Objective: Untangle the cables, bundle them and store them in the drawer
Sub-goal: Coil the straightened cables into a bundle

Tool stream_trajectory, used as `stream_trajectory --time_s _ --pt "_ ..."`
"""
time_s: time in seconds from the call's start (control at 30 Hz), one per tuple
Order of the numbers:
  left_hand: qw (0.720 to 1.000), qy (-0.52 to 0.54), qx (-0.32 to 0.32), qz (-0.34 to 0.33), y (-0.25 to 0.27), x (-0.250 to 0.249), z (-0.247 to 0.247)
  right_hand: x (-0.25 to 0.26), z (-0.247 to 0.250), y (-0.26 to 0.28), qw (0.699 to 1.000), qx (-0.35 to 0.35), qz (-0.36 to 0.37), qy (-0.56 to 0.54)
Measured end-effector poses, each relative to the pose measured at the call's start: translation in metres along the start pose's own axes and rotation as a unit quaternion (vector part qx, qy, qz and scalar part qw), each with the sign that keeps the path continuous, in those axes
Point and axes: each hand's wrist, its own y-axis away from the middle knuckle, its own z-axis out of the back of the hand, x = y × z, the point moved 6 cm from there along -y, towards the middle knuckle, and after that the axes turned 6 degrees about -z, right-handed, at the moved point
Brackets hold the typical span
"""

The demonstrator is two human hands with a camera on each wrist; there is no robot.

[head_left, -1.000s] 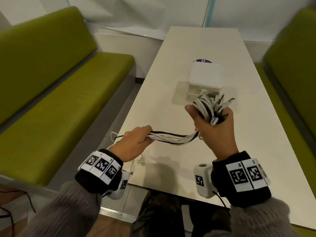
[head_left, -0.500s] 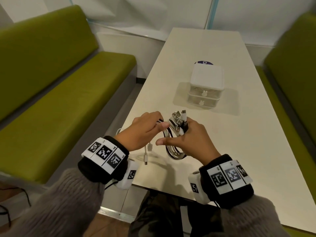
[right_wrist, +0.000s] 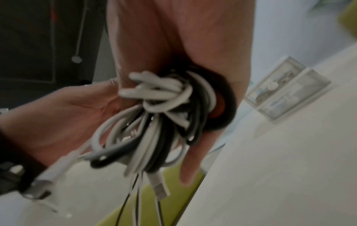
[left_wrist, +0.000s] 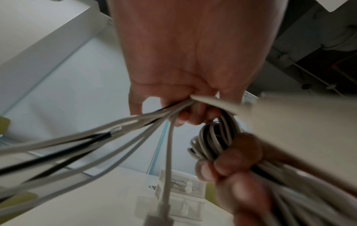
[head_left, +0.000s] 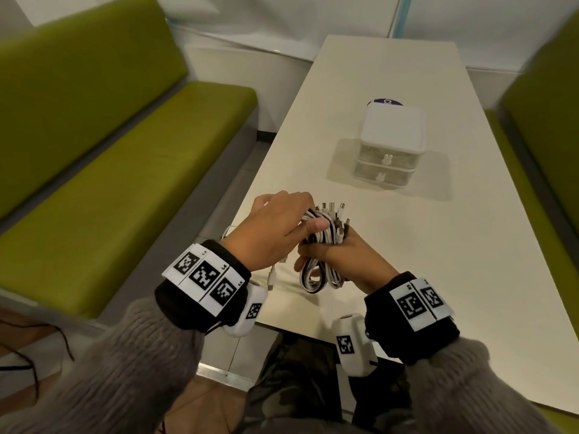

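Observation:
A looped bundle of white and black cables (head_left: 322, 264) (right_wrist: 154, 122) is gripped in my right hand (head_left: 341, 255) above the table's near edge, plugs sticking up past the fingers. My left hand (head_left: 282, 227) curls round the loose cable strands (left_wrist: 135, 131) and holds them against the top of the bundle, thumb pressed on it. Loose ends with plugs (head_left: 272, 277) hang below the left hand. The small white two-drawer box (head_left: 388, 145) stands further back on the table, both drawers closed.
The long white table (head_left: 470, 245) runs away from me. Green benches (head_left: 109, 170) flank it on both sides. A dark round item (head_left: 385, 102) peeks out behind the drawer box. My legs are under the table's near edge.
Both hands came together and dropped toward the table's near edge. The stretched span of cable between them has been folded into loops in the right hand, and the left now holds strands over the bundle.

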Motion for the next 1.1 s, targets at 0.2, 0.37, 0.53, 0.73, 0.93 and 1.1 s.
stream_trajectory --time_s 0.2,0.37,0.53,0.73,0.93,1.1 --pt "0.999 0.042 0.019 0.008 -0.007 0.006 0.004 -0.003 0.001 0.003 0.996 -0.065 -0.016 -0.063" --pt "0.981 0.177 0.07 0.022 -0.002 0.021 -0.007 0.0 0.012 0.011 0.993 -0.075 0.001 -0.096" --pt "0.965 0.248 0.045 0.067 0.016 0.033 -0.031 0.011 0.038 0.016 0.979 -0.103 0.028 -0.173" --pt "0.945 0.309 -0.049 0.097 0.015 0.014 -0.038 0.021 0.05 0.022 0.968 -0.169 0.07 -0.171" --pt "0.932 0.335 -0.114 0.082 0.015 0.001 -0.029 0.013 0.051 0.025 0.951 -0.209 0.088 -0.213" --pt "0.95 0.286 -0.099 0.08 0.012 -0.007 -0.029 0.01 0.044 0.023 0.932 -0.26 0.107 -0.23"
